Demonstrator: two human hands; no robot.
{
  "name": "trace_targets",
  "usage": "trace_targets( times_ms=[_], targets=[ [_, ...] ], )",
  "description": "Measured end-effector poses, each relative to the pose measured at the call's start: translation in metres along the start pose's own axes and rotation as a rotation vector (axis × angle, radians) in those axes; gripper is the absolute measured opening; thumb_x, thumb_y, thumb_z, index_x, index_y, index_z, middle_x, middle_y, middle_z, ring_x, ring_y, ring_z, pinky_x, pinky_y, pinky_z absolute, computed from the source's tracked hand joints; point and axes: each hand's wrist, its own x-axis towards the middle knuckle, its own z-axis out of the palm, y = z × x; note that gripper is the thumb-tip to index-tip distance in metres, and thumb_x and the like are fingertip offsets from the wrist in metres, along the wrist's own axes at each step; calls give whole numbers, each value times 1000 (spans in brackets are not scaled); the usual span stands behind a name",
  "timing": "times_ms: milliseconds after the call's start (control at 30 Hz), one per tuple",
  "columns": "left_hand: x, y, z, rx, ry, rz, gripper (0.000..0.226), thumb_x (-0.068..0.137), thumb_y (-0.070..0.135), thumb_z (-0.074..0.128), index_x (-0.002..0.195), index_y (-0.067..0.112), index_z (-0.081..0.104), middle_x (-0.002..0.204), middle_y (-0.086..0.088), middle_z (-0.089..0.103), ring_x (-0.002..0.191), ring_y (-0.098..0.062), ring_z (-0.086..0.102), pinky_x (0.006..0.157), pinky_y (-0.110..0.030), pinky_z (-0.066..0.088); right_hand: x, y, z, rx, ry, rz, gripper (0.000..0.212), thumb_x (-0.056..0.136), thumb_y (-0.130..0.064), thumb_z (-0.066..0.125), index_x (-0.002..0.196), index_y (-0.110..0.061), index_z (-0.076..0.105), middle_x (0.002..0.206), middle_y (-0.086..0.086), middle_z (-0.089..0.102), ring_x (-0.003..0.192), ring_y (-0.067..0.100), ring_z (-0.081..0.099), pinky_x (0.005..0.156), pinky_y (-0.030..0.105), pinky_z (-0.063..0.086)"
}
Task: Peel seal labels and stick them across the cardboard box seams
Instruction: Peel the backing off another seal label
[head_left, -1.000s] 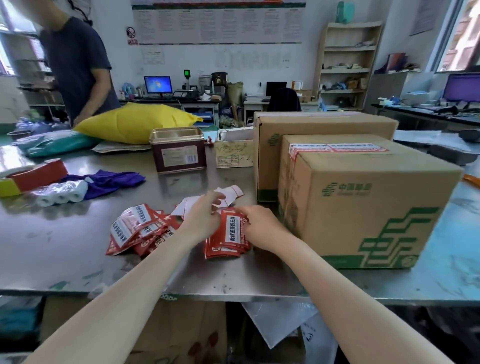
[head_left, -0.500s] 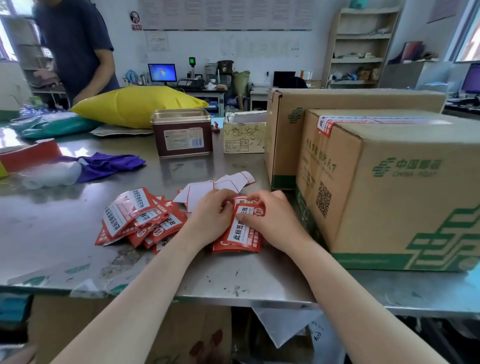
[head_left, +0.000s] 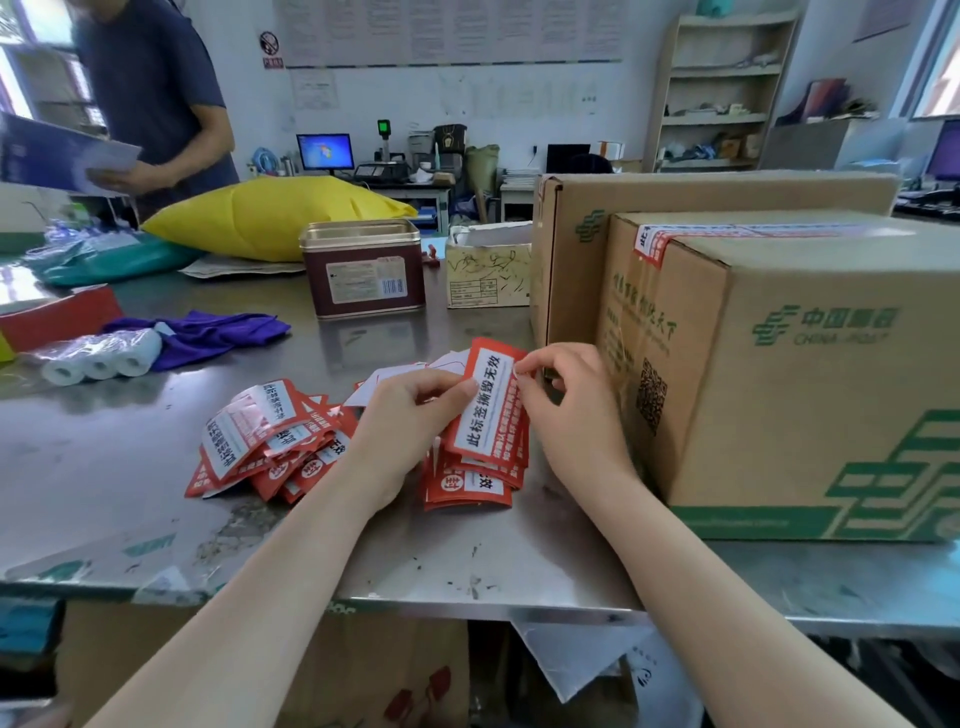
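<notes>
Between both hands, a red-and-white paper seal label is pinched: left hand steadies it, right hand nips its top corner, best peeled slowly.

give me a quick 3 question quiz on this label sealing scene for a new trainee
1. True or false: the front cardboard box already has a seal label stuck over its top edge.
2. Which hand pinches the top corner of the raised label? A left hand B right hand
3. Fill in: the purple cloth lies beside a pack of white ____.

Key: 1 true; 2 B; 3 rolls
</notes>
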Motion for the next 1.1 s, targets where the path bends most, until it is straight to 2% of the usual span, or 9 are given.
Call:
trace_targets(
  times_ms=[133,233,300,433,633,867,1100],
  targets=[
    [1,0,-1,-166,4,-26,12,91,21,58,92,17,69,94,-7,73,84,-20,71,83,-41,57,-4,-6,0,0,-135,-47,4,88,-16,58,89,-14,60,107,-3,48,85,-6,47,60,-5,36],
    [3,-1,-2,-376,-131,-112,28,93,20,54,110,-1,61,105,-19,69,85,-25,68,81,-36,57,-5,-8,2,-2,-253,-27,3,86,-16,58,84,-18,60,95,-11,51,84,-2,50,64,1,38],
    [4,-2,-3,-435,-200,-142,38,90,23,56,115,-6,56,105,-23,65,87,-26,65,82,-34,55,-5,-8,2,30,-271,-7,8,85,-20,60,77,-19,59,89,-14,51,85,-2,51,67,8,38],
    [6,-5,-4,-443,-242,-133,38,79,28,61,104,0,61,98,-17,68,89,-24,66,88,-35,53,-4,-10,1,26,-285,18,20,83,-31,64,70,-17,59,92,-16,52,89,-2,50,68,9,37],
    [6,-7,-6,-433,-246,-91,21,90,20,55,97,1,63,91,-12,71,88,-23,69,84,-31,57,-5,-11,0,88,-301,71,23,81,-33,66,70,-15,58,98,-6,56,90,4,54,68,15,41],
    [5,-6,-8,-430,-229,-86,22,91,16,55,101,-1,65,98,-16,71,89,-22,70,72,-24,56,-4,-11,0,81,-296,75,22,83,-32,64,74,-12,61,100,-6,57,88,1,54,69,14,43],
    [7,-8,-8,-416,-218,-80,27,92,14,54,108,-5,63,107,-21,69,99,-30,67,81,-30,57,-3,-10,0,80,-303,91,19,85,-31,62,75,-15,60,103,-8,55,86,0,55,72,14,46]
  ],
)
